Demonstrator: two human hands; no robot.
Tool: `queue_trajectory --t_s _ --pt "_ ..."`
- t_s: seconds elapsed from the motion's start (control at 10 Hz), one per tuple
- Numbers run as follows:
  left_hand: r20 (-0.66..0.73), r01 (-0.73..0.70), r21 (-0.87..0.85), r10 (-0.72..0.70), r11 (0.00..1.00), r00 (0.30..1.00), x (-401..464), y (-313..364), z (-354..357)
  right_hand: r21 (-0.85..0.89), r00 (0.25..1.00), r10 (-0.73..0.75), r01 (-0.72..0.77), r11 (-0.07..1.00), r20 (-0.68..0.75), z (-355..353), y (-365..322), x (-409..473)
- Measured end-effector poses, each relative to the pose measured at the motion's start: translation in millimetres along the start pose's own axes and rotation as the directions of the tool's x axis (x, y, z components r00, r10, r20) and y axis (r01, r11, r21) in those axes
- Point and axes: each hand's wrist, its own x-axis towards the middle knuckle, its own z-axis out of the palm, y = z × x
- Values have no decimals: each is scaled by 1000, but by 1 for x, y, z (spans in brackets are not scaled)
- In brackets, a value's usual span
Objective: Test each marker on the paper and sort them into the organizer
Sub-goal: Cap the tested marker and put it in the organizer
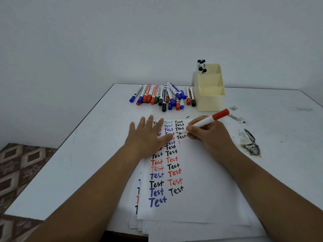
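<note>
On the tabletop (70, 172), seen from the head camera, the paper (201, 189) carries many "Test" words, and a faint red "T" is just begun. The right hand (208, 135) grips a red marker (207, 120), tip on the sheet; the left hand (148, 135) lies flat, fingers spread. Judging by the large pile of markers (166, 96) untested, and only black ones in the organizer (209, 98), most sorting remains.

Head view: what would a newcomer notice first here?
Probably the paper at centre, covered in columns of "Test" in black, blue and red, with the left hand flat on it and the right hand writing with a red marker. Behind lies a marker pile, beside a cream organizer holding black markers.
</note>
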Motion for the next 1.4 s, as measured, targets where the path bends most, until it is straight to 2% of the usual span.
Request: queue_trajectory --t_s 0.3,0.6,0.8,1.3,1.4 --pt "2 7 15 -7 1000 1000 0 1 -1 -314 1000 -11 15 949 16 7 6 1" --pt "-5 2 15 -2 1000 1000 0 0 0 -428 999 -36 39 903 15 10 8 1" --pt "2 3 1 -3 1000 1000 0 0 0 -390 999 -39 33 920 -8 5 5 0" --pt "-1 -5 -15 5 1000 1000 -3 1 -3 -434 1000 -24 21 900 -1 8 5 -3" --pt "-2 -6 -21 6 1000 1000 -3 1 -2 -424 998 -61 42 905 -33 6 5 -3"
